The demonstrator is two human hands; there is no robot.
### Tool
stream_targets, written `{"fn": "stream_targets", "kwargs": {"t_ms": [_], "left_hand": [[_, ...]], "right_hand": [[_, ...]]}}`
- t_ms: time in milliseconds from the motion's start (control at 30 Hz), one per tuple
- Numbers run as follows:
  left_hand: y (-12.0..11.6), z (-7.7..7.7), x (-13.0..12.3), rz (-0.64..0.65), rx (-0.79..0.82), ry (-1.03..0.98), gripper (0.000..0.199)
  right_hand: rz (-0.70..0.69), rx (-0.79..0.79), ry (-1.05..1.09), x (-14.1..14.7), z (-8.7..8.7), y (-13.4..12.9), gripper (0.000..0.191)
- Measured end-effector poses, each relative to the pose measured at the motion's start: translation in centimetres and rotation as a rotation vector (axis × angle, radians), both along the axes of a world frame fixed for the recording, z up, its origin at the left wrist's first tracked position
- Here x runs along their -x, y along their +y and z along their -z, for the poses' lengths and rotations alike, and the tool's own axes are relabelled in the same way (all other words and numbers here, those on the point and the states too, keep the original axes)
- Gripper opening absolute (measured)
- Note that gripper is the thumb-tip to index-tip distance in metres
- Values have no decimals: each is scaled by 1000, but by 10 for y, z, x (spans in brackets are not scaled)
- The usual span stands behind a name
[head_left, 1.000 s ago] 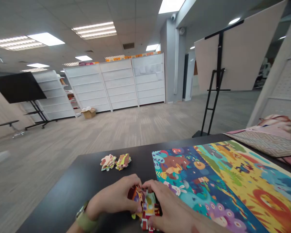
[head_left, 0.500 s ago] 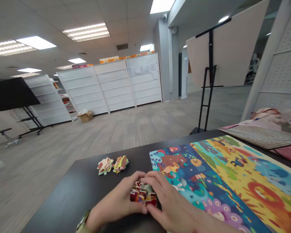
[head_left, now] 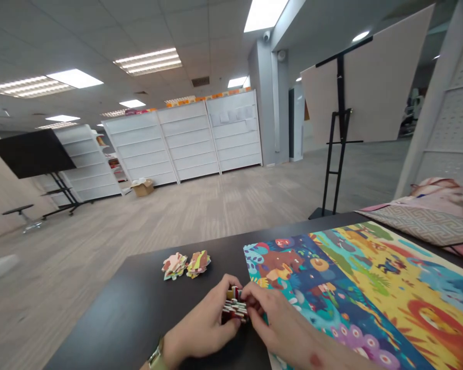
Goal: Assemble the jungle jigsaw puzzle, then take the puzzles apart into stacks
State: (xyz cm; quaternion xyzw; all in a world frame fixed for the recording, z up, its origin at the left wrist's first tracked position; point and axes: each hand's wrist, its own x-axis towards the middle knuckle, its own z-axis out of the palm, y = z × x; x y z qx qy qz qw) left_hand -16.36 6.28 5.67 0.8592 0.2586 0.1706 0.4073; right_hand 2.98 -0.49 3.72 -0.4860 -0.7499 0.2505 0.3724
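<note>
A stack of puzzle pieces (head_left: pixel 234 307) is held just above the dark table (head_left: pixel 139 303), seen partly edge-on. My left hand (head_left: pixel 206 324) wraps round its left side, thumb in front and fingers behind. On the right side, the curled fingers of my right hand (head_left: pixel 272 318) press against the same stack, and its fingertips are partly hidden. Two small piles of puzzle pieces, one pinkish (head_left: pixel 174 266) and one yellow-green and brown (head_left: pixel 198 263), lie side by side beyond my left hand. Right of my hands lies a colourful animal picture (head_left: pixel 332 277).
A patterned cloth bag (head_left: pixel 428 221) lies at the table's right edge. Beyond the table stand a board on a black easel (head_left: pixel 334 172), white shelves (head_left: pixel 189 141), a cardboard box (head_left: pixel 142 188) and a black screen (head_left: pixel 33 152).
The stack between my hands has turned from showing jumbled faces to showing its layered edges. My right hand's fingers have drawn back and curled. The view has shifted slightly.
</note>
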Motion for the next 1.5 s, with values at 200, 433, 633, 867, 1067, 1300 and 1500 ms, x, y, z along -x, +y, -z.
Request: {"fn": "stream_targets", "kwargs": {"t_ms": [200,433,633,867,1067,1300,1500], "left_hand": [[16,-3,14,-92,83,-36,45],[86,-14,75,-715,126,-500,59],[131,8,116,-960,107,-516,64],[137,26,114,-959,103,-395,60],[142,37,114,-908,60,-330,56],[144,35,109,-911,-2,-259,49],[148,31,111,-917,-145,-193,51]], "right_hand": [[98,4,-12,-5,1,2,29],[18,21,-47,-5,0,-3,37],[-42,50,-24,-1,0,-7,37],[-20,72,-7,-2,0,-5,34],[-34,60,-37,-2,0,-7,31],[-21,43,-76,0,0,-5,30],[-24,44,-105,1,-1,-6,30]]}}
